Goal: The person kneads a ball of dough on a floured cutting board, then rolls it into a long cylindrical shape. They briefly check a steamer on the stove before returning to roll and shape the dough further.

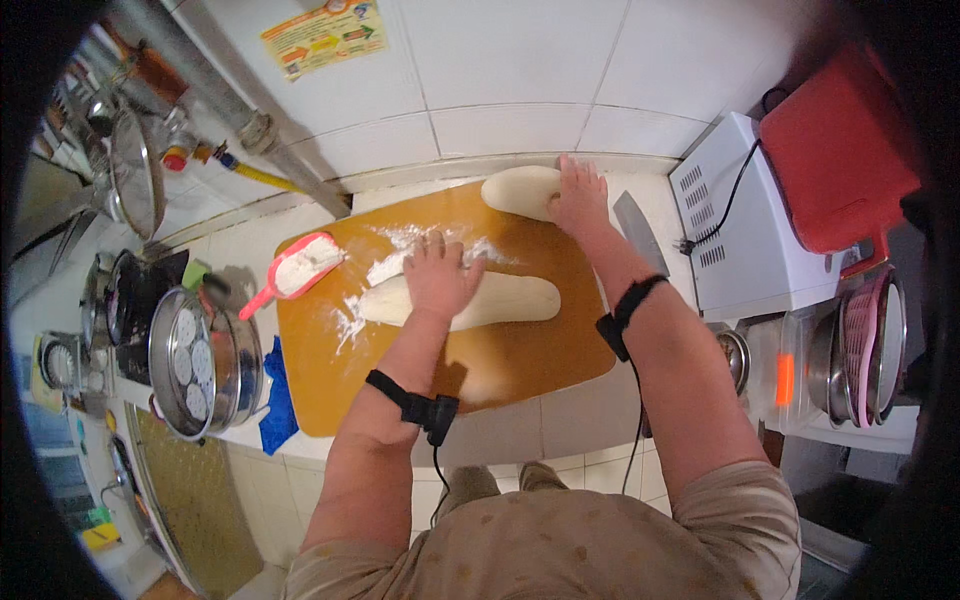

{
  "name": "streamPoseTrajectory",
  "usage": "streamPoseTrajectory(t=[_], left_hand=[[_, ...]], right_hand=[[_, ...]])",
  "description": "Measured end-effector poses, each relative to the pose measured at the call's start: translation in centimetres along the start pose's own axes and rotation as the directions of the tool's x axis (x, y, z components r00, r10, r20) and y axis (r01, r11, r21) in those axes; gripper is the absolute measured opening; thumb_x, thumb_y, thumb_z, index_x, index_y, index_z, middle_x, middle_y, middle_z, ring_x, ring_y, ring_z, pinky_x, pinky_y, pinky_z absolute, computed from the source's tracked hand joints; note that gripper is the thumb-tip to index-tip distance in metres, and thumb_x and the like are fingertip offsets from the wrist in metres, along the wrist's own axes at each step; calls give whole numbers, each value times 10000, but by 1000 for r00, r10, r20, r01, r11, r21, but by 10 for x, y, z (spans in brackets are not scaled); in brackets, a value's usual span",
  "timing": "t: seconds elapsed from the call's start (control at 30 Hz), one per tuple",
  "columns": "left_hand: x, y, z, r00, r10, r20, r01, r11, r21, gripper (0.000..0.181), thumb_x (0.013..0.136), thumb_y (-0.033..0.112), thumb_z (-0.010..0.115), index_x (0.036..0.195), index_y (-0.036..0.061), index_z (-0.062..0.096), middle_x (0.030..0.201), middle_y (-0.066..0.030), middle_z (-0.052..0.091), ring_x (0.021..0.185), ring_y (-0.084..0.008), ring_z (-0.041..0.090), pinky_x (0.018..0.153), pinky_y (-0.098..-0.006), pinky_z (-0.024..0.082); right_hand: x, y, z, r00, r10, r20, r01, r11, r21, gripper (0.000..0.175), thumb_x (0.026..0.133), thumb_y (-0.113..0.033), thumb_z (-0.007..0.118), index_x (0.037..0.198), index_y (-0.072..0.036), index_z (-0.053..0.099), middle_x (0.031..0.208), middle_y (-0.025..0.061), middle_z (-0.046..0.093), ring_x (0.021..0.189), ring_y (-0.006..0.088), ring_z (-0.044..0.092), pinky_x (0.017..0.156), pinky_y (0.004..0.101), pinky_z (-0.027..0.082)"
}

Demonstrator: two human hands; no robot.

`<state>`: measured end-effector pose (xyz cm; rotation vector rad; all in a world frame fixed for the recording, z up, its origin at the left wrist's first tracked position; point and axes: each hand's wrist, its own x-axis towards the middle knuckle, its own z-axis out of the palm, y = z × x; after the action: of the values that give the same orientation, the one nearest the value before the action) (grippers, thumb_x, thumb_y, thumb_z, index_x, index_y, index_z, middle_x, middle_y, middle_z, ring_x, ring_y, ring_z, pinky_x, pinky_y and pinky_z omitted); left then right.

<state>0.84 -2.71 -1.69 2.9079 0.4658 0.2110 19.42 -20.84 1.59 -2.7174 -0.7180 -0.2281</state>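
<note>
A long, smooth log of pale dough (517,296) lies across the middle of an ochre board (525,367). My left hand (442,277) rests palm down on it, left of centre, fingers spread. At the board's back right is a second, shorter dough piece (521,191). My right hand (581,196) grips its right end, thumb on the near side and fingers over the far side; that end is hidden beneath the hand. White flour (394,255) is scattered behind and left of the log. On the board's left edge sits a red scoop (300,270) with flour in it.
Right of the board lies a cleaver blade (641,232), partly behind my right forearm. A white appliance (750,225) with a red board (840,150) stands beyond it. To the left are a metal steamer (199,364) and blue cloth (277,397). A tiled wall (510,67) bounds the back.
</note>
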Motion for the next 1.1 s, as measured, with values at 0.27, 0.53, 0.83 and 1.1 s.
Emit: streamPoseTrajectory(t=[0.27, 0.53, 0.83, 1.1], left_hand=[[-179, 9, -15, 981, 144, -129, -141, 990, 32, 575, 840, 354, 604, 1360, 114, 550, 1462, -169, 437, 1388, -391, 352, 1073, -636, 254], [-225, -19, -22, 996, 73, -50, -74, 997, -19, 764, 795, 506, 647, 1404, 76, 484, 1435, -191, 461, 1385, -368, 371, 1093, -625, 231], [-40, -98, -25, 992, -1, -122, -24, 979, -205, 328, 903, 364, 574, 897, 54, 682, 861, -167, 632, 851, -356, 610, 786, -506, 469], [-102, -97, -25, 963, 198, -181, -206, 978, -26, 411, 917, 321, 564, 1300, 182, 620, 1462, -179, 439, 1349, -424, 368, 1038, -604, 318]], right_hand=[[-228, -112, 8, 897, -433, 89, 356, 828, 434, 683, 833, -301, 653, 1386, 30, 426, 1441, 259, 426, 1369, 415, 373, 1117, 533, 285], [-290, -96, -12, 806, -535, 253, 436, 826, 356, 789, 801, -427, 704, 1419, -31, 416, 1505, 192, 383, 1417, 345, 334, 1063, 545, 320], [-100, -123, 27, 795, -232, 561, 154, 971, 184, 364, 932, -391, 527, 1103, -109, 682, 1105, 138, 683, 1051, 323, 628, 928, 481, 460], [-176, -108, 33, 902, -421, 89, 405, 901, 156, 342, 906, -287, 573, 1214, -148, 622, 1234, 126, 612, 1166, 328, 559, 941, 483, 445]])
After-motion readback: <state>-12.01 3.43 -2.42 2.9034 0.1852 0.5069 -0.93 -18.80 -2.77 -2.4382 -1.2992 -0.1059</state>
